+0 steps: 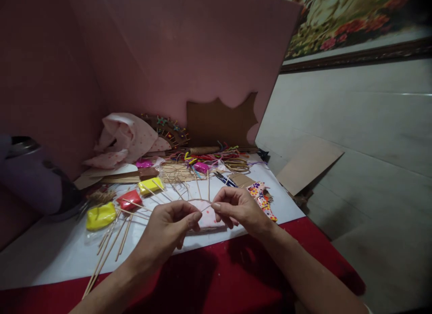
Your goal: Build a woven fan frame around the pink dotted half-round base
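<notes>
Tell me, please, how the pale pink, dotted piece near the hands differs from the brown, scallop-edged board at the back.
The pale pink, dotted piece has red spots; the brown, scallop-edged board is plain. The dotted piece lies low in front; the brown board stands upright. The dotted piece's far edge curves smoothly; the brown board's top edge rises in points.

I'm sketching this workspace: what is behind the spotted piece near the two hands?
Thin wooden sticks fan out beyond the far edge of the spotted piece. The left hand and right hand cover its sides, so what lies behind those parts cannot be seen.
</notes>
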The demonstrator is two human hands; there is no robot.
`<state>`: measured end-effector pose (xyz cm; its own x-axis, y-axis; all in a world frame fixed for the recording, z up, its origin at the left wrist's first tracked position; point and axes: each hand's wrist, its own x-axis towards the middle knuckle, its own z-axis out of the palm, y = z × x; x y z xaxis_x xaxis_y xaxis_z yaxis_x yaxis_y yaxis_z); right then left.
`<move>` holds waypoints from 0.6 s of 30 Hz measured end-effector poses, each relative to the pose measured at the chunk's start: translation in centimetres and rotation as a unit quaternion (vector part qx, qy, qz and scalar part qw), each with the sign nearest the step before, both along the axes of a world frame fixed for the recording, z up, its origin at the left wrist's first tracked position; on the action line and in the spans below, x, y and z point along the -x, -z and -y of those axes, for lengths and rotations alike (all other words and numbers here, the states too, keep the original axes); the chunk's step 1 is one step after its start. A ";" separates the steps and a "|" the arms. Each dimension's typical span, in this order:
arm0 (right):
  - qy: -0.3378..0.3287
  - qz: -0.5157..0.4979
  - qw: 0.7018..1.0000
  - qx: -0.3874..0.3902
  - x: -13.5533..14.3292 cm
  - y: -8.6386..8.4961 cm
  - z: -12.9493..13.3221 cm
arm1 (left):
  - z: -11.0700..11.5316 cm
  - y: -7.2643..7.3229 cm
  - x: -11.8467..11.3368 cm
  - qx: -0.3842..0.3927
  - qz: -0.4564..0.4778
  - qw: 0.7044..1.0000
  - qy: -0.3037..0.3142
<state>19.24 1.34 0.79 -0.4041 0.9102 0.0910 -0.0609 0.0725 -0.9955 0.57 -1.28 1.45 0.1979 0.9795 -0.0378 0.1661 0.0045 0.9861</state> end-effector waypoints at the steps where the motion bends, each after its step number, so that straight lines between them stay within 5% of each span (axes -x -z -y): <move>1: 0.018 0.004 1.000 -0.010 0.1 0.0 0.0 | -0.1 -0.2 0.0 0.012 0.011 1.000 -0.004; 13: 0.165 0.123 0.964 -0.171 1.2 1.0 1.1 | 0.2 0.0 0.2 0.059 0.122 0.991 0.003; 18: 0.178 0.180 0.942 -0.220 1.3 1.0 1.2 | 0.2 0.1 0.1 0.065 0.128 0.990 0.010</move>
<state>17.96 0.13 -0.21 -0.1567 0.9000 0.4068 0.3808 0.4351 -0.8159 0.42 -1.49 1.33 0.2376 0.9652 -0.1094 -0.0878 0.1335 0.9872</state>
